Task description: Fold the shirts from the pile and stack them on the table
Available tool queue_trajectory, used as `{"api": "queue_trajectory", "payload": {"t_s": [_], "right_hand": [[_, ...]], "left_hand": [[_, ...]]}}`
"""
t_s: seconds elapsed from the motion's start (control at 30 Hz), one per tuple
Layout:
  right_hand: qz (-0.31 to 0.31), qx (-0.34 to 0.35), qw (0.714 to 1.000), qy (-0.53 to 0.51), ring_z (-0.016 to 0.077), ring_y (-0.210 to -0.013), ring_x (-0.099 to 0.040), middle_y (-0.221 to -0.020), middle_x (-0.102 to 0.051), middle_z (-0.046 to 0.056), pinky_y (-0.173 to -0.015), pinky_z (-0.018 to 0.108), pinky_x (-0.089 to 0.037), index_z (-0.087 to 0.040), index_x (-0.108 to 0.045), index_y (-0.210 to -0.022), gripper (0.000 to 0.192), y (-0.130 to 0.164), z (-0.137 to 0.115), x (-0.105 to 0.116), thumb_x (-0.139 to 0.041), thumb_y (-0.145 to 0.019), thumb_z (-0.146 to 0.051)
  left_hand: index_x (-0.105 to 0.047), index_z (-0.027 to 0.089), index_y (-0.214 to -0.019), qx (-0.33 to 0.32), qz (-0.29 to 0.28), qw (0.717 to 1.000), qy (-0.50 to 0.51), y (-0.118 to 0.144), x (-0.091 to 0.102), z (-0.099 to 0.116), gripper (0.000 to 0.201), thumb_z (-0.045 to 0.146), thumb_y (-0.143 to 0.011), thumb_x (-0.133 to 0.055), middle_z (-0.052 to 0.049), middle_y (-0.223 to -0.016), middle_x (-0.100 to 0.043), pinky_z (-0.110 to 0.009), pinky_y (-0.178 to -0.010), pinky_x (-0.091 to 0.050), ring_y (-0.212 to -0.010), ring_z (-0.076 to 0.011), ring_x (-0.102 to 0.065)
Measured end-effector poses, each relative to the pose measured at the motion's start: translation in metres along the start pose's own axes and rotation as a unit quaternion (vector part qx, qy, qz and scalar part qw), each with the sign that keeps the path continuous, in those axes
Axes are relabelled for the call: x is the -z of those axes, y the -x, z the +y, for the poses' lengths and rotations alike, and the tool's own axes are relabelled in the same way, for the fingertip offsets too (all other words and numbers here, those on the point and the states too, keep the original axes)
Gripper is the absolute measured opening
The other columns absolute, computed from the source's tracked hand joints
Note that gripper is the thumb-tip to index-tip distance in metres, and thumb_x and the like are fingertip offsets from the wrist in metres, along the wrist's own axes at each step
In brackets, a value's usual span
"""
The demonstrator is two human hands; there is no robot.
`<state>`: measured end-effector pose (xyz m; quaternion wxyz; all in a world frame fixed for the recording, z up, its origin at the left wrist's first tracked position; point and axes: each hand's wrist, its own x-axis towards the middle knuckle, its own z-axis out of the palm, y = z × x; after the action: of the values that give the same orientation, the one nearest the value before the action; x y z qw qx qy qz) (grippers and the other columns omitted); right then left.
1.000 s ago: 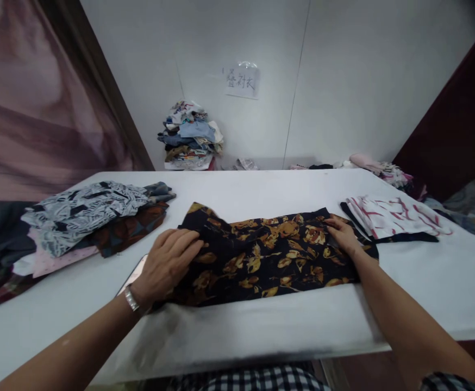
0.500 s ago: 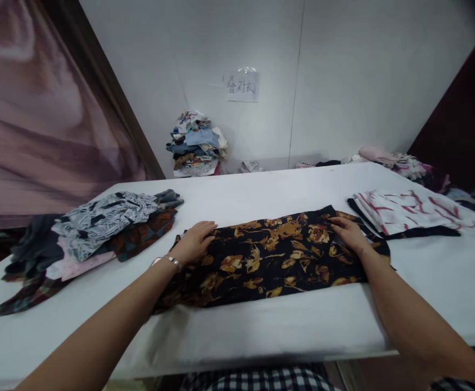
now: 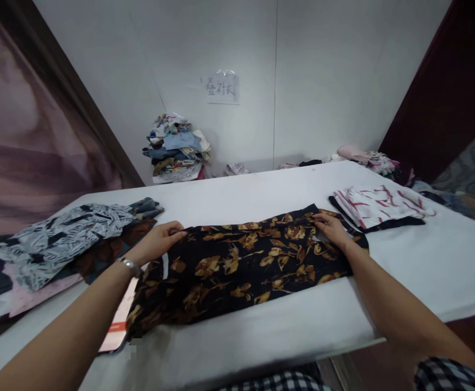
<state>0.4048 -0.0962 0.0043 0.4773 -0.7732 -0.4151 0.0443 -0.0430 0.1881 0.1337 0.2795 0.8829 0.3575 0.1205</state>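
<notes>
A black shirt [image 3: 237, 266] with a gold and brown floral print lies in a long, flat folded strip across the table in front of me. At its far left corner, my left hand [image 3: 160, 239] pinches the edge between thumb and fingers. My right hand [image 3: 332, 229] grips the cloth near the far right end, fingertips closed on the upper layer. A small white strip shows on the shirt close to the left hand. Partly hidden by my left forearm and the shirt, a phone [image 3: 119, 320] with a lit screen rests on the table.
Loose patterned clothes [image 3: 74, 233] are heaped on the left of the white table [image 3: 229, 198]. A folded white garment with red marks [image 3: 384, 205] sits on dark cloth at the right. Beyond the far edge stands a stack of clothes [image 3: 176, 149], below a paper sign [image 3: 223, 88].
My left hand has moved left to the shirt's corner and gone from lying open on the cloth to pinching it. The view has shifted right, and the phone now shows.
</notes>
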Motion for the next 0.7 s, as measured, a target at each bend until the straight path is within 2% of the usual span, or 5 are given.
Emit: {"api": "queue_trajectory", "payload": {"t_s": [0.17, 0.27, 0.4, 0.57, 0.7], "right_hand": [[-0.054, 0.068, 0.994, 0.065, 0.0214, -0.09, -0.067, -0.097, -0.073, 0.004, -0.086, 0.035, -0.051, -0.021, -0.071, -0.099, 0.027, -0.024, -0.024, 0.009, -0.054, -0.079, -0.024], [-0.08, 0.048, 0.981, 0.17, 0.0207, -0.092, -0.067, -0.1, -0.073, 0.005, -0.085, 0.032, -0.051, -0.02, -0.07, -0.105, 0.029, -0.043, -0.041, 0.008, -0.054, -0.081, -0.024], [-0.09, 0.02, 0.96, 0.265, 0.0225, -0.094, -0.066, -0.102, -0.073, 0.007, -0.086, 0.032, -0.049, -0.019, -0.07, -0.107, 0.029, -0.06, -0.052, -0.007, -0.057, -0.081, -0.023], [-0.086, 0.025, 0.95, 0.299, 0.0234, -0.103, -0.064, -0.107, -0.072, 0.008, -0.093, 0.034, -0.044, -0.02, -0.07, -0.107, 0.028, -0.06, -0.054, -0.025, -0.056, -0.083, -0.023], [-0.057, 0.04, 0.949, 0.308, 0.0256, -0.114, -0.056, -0.119, -0.066, 0.011, -0.102, 0.04, -0.036, -0.018, -0.066, -0.115, 0.033, -0.046, -0.072, -0.034, -0.052, -0.087, -0.027]], "left_hand": [[-0.057, 0.02, -0.067, 0.084, 0.011, 0.996, -0.007, -0.002, 0.005, -0.02, 0.041, 0.061, -0.066, -0.055, 0.002, -0.057, -0.052, -0.024, -0.051, -0.035, -0.055, -0.0136, -0.046], [-0.058, 0.02, -0.062, 0.123, -0.005, 0.991, -0.047, -0.008, -0.004, -0.03, 0.035, 0.055, -0.066, -0.054, 0.001, -0.056, -0.054, -0.025, -0.053, -0.036, -0.058, -0.016, -0.05], [-0.059, 0.02, -0.06, 0.156, -0.026, 0.977, -0.146, -0.016, -0.019, -0.042, 0.028, 0.046, -0.069, -0.053, -0.002, -0.058, -0.061, -0.026, -0.057, -0.038, -0.063, -0.0189, -0.057], [-0.059, 0.021, -0.063, 0.159, -0.045, 0.963, -0.214, -0.016, -0.029, -0.058, 0.028, 0.045, -0.076, -0.051, -0.002, -0.065, -0.066, -0.025, -0.059, -0.037, -0.067, -0.0196, -0.06], [-0.063, 0.022, -0.075, 0.148, -0.027, 0.955, -0.256, -0.008, -0.027, -0.052, 0.035, 0.05, -0.082, -0.043, -0.004, -0.079, -0.07, -0.027, -0.065, -0.041, -0.078, -0.0229, -0.063]]}}
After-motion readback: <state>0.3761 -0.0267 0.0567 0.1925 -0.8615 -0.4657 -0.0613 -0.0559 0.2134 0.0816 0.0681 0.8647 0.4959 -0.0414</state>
